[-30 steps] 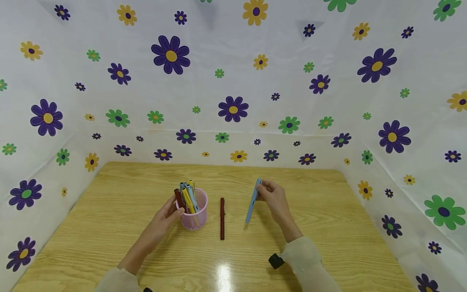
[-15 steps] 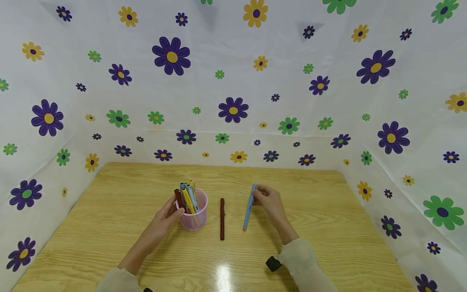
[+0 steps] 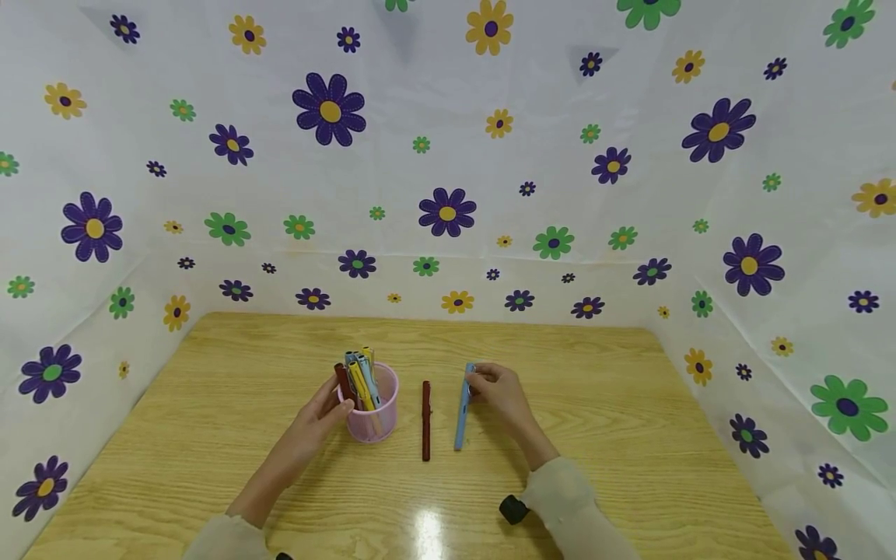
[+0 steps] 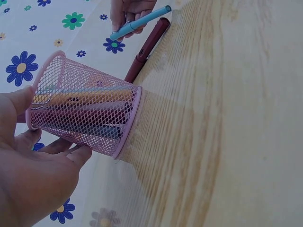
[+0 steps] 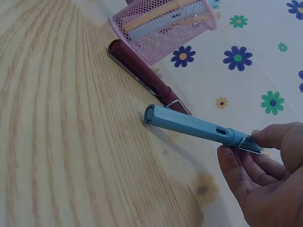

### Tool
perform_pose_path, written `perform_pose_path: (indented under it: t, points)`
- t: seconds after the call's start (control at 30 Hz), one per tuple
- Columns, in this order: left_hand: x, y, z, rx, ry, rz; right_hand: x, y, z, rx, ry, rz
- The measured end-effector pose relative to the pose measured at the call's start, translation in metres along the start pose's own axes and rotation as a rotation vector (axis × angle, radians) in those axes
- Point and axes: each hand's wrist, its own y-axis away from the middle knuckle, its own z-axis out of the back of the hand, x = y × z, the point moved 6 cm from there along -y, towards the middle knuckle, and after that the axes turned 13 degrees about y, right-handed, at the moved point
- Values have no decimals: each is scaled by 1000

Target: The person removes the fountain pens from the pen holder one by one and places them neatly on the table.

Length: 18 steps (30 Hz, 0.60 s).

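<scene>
My left hand (image 3: pixel 308 432) grips a pink mesh pen cup (image 3: pixel 373 426) from its left side, thumb near the rim. Several pens stand in it, among them a dark red one (image 3: pixel 344 383) and a yellow one (image 3: pixel 362 386). To the right of the cup a dark red pen (image 3: pixel 426 420) lies on the table. Between thumb and fingers, my right hand (image 3: pixel 505 397) pinches a light blue pen (image 5: pixel 189 124) near its clip end. That pen slants, its lower end right at the tabletop beside the dark red pen.
The wooden table (image 3: pixel 245 373) is enclosed at the back and sides by a white flower-patterned sheet (image 3: pixel 392 171). A black device (image 3: pixel 514 509) is at the right wrist.
The right hand has moved left and toward me with the light blue pen, closer to the dark red pen on the table. The left hand and cup have stayed put.
</scene>
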Motion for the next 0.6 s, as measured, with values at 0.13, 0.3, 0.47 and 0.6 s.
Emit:
perform_pose_path:
  t: [0.13,0.3,0.47,0.6]
  points:
    - [-1,0,0,2,0,0,3,1,-6,5,34,9]
    - [0,1,0,-5,1,8,4,1,-13,12,24,13]
    - [0,0,0,-5,-2,8,2,0,-20,27,57,-7]
    - [0,-1,0,-7,-1,1,0,1,-24,28,91,-23]
